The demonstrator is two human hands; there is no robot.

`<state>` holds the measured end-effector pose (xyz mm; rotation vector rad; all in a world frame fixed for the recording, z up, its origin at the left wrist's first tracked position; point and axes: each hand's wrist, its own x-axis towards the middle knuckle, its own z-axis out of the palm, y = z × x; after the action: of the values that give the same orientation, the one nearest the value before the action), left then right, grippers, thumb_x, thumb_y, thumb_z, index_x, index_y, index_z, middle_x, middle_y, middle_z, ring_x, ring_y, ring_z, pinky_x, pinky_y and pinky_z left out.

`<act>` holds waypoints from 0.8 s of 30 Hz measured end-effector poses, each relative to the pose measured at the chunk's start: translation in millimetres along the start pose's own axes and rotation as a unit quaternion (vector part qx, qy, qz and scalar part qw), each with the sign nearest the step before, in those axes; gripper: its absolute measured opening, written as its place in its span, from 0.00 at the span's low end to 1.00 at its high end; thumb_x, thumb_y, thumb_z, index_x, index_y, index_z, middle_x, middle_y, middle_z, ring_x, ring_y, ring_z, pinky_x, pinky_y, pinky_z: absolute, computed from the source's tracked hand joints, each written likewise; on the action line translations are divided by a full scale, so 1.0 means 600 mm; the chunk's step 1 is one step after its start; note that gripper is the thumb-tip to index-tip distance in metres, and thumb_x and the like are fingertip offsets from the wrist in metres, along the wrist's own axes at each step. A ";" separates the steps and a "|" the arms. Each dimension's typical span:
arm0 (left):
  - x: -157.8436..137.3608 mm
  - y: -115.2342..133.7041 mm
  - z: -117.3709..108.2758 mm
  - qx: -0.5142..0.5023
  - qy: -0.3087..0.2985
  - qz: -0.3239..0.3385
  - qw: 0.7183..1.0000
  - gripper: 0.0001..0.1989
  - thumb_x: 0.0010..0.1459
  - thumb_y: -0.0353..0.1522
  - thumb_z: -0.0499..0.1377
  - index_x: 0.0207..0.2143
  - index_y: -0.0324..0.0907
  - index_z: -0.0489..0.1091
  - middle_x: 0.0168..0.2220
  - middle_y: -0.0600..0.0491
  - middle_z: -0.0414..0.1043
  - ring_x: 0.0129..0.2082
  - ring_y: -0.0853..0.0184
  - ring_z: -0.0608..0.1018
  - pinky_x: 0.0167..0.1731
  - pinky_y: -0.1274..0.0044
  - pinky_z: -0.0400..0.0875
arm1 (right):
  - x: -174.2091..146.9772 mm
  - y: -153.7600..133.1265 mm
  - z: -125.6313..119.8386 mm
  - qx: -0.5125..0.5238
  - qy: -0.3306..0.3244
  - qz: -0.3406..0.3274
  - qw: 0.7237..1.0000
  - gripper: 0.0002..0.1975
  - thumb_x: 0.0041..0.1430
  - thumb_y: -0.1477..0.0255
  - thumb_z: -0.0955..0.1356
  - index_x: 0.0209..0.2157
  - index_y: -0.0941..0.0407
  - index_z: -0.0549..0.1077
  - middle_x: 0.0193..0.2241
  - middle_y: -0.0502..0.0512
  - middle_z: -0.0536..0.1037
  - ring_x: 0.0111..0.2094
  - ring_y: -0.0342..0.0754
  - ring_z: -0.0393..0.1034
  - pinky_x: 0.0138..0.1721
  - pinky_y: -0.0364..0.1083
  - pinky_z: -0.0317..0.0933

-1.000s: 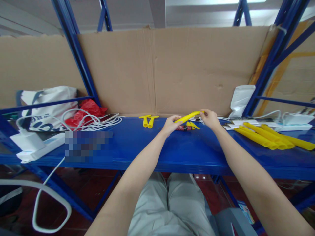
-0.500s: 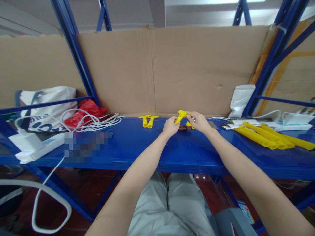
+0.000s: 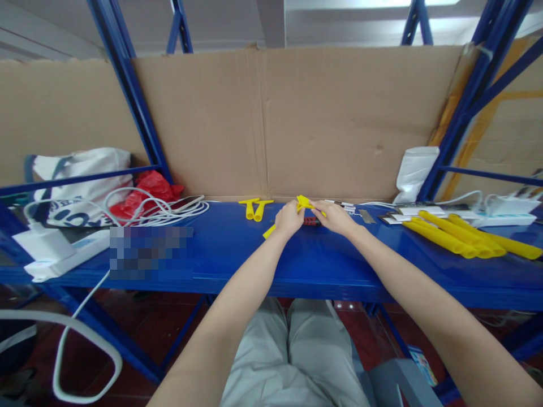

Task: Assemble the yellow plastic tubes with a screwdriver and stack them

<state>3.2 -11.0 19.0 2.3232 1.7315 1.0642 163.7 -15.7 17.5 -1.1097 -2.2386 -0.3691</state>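
Note:
My left hand [image 3: 289,219] is closed round a yellow T-shaped plastic tool [image 3: 304,202]. Its flared head shows above my fingers, and a yellow tube end [image 3: 268,231] sticks out below the same hand. My right hand [image 3: 333,216] pinches at the head from the other side; whatever else its fingertips hold is hidden. A small yellow piece [image 3: 323,213] peeks out by the right fingers. Behind my hands lies a red-and-black tool [image 3: 311,221], partly covered. Two more yellow T-shaped tools [image 3: 258,211] rest near the cardboard.
Several yellow tubes [image 3: 458,237] lie at the right on the blue table [image 3: 322,265]. A thin metal plate [image 3: 366,216] and small white pieces are beyond my right hand. White cables [image 3: 178,210], a power strip and a bag occupy the left; cardboard [image 3: 331,124] stands behind.
The yellow tool has shifted left and turned, so its tube end now shows below my left hand. My right hand has moved left, uncovering the white pieces and metal plate.

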 end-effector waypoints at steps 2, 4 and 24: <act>0.000 0.000 -0.001 0.014 -0.013 -0.002 1.000 0.14 0.59 0.35 0.51 0.46 0.40 0.68 0.45 0.43 0.73 0.46 0.58 0.75 0.43 0.73 0.67 | 0.001 0.004 0.002 0.008 -0.009 -0.005 1.000 0.20 0.62 0.69 0.56 0.50 0.58 0.71 0.46 0.60 0.75 0.48 0.52 0.69 0.51 0.52 0.62; -0.001 -0.001 0.000 0.028 -0.026 -0.005 0.999 0.15 0.59 0.36 0.51 0.45 0.40 0.68 0.46 0.44 0.73 0.47 0.59 0.74 0.43 0.74 0.67 | 0.003 0.016 0.003 0.018 -0.007 -0.009 1.000 0.20 0.62 0.67 0.56 0.50 0.56 0.71 0.47 0.59 0.74 0.49 0.52 0.68 0.51 0.53 0.62; -0.004 0.001 0.001 0.044 -0.059 -0.018 0.997 0.16 0.57 0.37 0.53 0.45 0.42 0.70 0.45 0.46 0.73 0.46 0.59 0.75 0.41 0.74 0.68 | -0.077 0.132 -0.064 -0.173 -0.094 0.565 0.801 0.33 0.55 0.55 0.62 0.52 0.68 0.66 0.54 0.75 0.64 0.58 0.63 0.53 0.53 0.60 0.51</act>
<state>3.9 -13.3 17.6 2.3431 1.8022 0.8448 263.5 -14.9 16.8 -2.4959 -1.2631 -0.1350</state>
